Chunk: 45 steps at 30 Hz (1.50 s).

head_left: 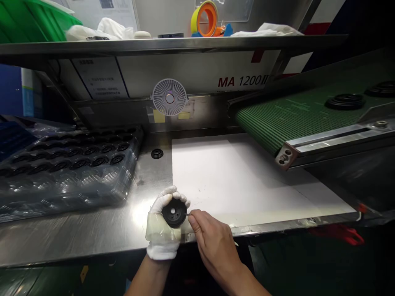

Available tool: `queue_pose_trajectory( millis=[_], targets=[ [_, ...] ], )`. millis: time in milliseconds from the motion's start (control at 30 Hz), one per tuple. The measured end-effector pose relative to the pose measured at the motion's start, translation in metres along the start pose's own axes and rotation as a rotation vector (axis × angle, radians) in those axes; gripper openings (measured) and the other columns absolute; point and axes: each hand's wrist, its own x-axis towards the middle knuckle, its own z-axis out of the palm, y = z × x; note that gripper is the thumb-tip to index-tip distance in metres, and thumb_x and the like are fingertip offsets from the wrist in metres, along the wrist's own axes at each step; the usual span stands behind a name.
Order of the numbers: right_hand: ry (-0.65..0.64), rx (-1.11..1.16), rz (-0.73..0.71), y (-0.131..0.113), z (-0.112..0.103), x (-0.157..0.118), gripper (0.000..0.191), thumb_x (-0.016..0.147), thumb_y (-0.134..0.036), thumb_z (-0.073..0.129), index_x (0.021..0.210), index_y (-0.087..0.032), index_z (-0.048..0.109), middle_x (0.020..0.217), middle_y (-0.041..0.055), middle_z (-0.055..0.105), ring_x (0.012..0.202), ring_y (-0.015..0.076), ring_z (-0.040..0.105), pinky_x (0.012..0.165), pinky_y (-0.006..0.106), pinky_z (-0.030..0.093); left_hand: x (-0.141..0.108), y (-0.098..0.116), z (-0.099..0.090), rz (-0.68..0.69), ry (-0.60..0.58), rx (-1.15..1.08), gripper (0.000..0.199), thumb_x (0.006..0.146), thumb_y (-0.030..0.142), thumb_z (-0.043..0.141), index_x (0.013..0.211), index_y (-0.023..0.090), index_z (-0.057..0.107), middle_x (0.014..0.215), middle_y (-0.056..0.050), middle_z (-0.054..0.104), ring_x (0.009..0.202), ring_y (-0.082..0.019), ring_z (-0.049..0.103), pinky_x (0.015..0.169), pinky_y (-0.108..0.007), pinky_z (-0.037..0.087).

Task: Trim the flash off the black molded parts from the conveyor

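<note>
A round black part point(179, 216) with a hole at its centre rests in my left hand point(163, 205), which wears a white glove with clear tape around the palm. The gloved fingers curl about the part's far edge. At its right edge, my bare right hand point(212, 236) pinches a thin tool whose small tip meets or nearly meets the rim; most of the tool is hidden by the fingers. Both hands are above the front edge of the metal bench point(92, 230). Beyond them lies another ringed black part point(157, 153) on the bench.
To the left, a clear plastic tray point(105, 191) holds rows of black parts. White sheets point(222, 176) cover the bench's right side. A green conveyor belt point(277, 117) carries black parts point(345, 101) at the right. A small fan point(169, 97) and a shelf point(173, 46) are at the back.
</note>
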Motion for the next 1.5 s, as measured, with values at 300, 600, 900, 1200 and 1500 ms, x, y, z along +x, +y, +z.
queue_pose_trajectory(
  millis=[300, 600, 900, 1200, 1500],
  targets=[
    [0.055, -0.031, -0.063, -0.005, 0.014, -0.010, 0.035, 0.102, -0.035, 0.024, 0.083, -0.023, 0.050, 0.073, -0.0008, 0.056, 0.064, 0.0165, 0.052, 0.057, 0.028, 0.027, -0.001, -0.010, -0.002, 0.127, 0.002, -0.036, 0.012, 0.073, 0.012, 0.059, 0.085, 0.014, 0.064, 0.070, -0.001, 0.057, 0.069, -0.013, 0.057, 0.069, -0.029, 0.050],
    [0.074, 0.001, -0.097, -0.004, 0.009, -0.013, 0.035, 0.102, -0.033, 0.026, 0.083, -0.023, 0.053, 0.072, -0.0011, 0.056, 0.063, 0.0160, 0.052, 0.057, 0.029, 0.027, -0.017, 0.005, -0.010, -0.107, -0.099, 0.009, 0.035, 0.078, 0.017, 0.054, 0.112, 0.017, 0.062, 0.106, -0.011, 0.063, 0.104, -0.029, 0.057, 0.089, -0.050, 0.047],
    [0.091, -0.059, -0.089, -0.006, 0.015, -0.020, 0.035, 0.102, -0.033, 0.027, 0.080, -0.022, 0.052, 0.069, -0.0007, 0.055, 0.061, 0.0159, 0.050, 0.055, 0.029, 0.026, -0.004, -0.002, -0.006, -0.116, 0.062, -0.163, 0.003, 0.079, 0.014, 0.061, 0.082, 0.014, 0.062, 0.067, 0.000, 0.056, 0.065, -0.011, 0.056, 0.065, -0.027, 0.051],
    [0.083, -0.007, -0.063, 0.001, 0.010, -0.018, 0.034, 0.102, -0.033, 0.027, 0.085, -0.023, 0.054, 0.073, -0.0004, 0.056, 0.064, 0.0162, 0.051, 0.058, 0.028, 0.027, -0.016, 0.001, -0.011, -0.132, -0.007, -0.037, 0.028, 0.074, 0.014, 0.056, 0.101, 0.011, 0.064, 0.087, -0.010, 0.064, 0.086, -0.023, 0.062, 0.080, -0.042, 0.053],
    [0.071, -0.028, -0.091, -0.011, 0.024, -0.023, 0.035, 0.102, -0.033, 0.025, 0.083, -0.022, 0.051, 0.072, -0.0001, 0.054, 0.064, 0.0168, 0.050, 0.058, 0.029, 0.025, -0.005, 0.003, -0.021, -0.078, 0.044, -0.111, 0.012, 0.078, 0.014, 0.059, 0.088, 0.015, 0.065, 0.068, -0.001, 0.058, 0.066, -0.012, 0.057, 0.066, -0.030, 0.052]
  ],
)
